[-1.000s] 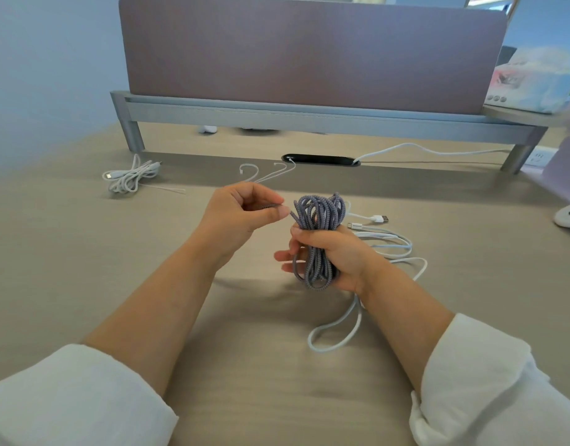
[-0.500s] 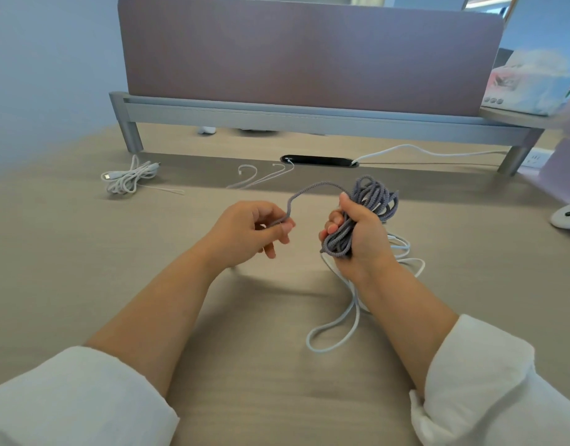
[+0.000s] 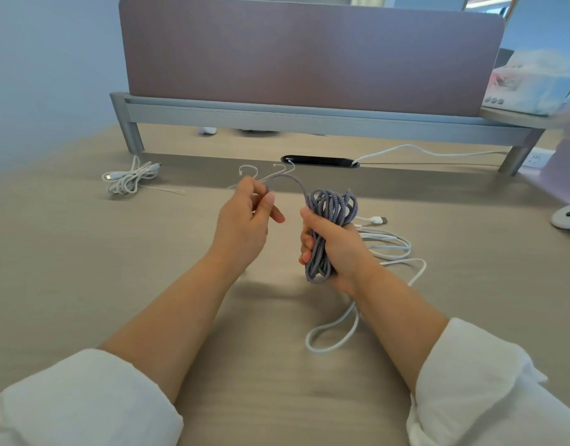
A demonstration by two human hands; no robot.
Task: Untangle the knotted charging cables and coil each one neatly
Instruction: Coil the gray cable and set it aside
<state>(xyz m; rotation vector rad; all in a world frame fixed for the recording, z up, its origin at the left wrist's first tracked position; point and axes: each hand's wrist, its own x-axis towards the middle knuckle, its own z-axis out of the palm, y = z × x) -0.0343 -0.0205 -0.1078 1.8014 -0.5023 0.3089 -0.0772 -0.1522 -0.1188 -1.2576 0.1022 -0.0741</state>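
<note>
Both hands hold the grey cable (image 3: 330, 220): right hand (image 3: 333, 249) grips its coil, left hand (image 3: 245, 220) pinches its end.

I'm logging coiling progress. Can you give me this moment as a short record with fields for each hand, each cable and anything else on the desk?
left hand: pinches the free strand of the purple cable, above the desk
right hand: grips the purple cable's bundled loops, held upright
purple cable: mostly gathered in loops, with one strand arcing to the left hand
loose white cable: uncoiled on the desk by the right hand
bundled white cable: lies far left, untouched
other: game controller at the right edge
</note>
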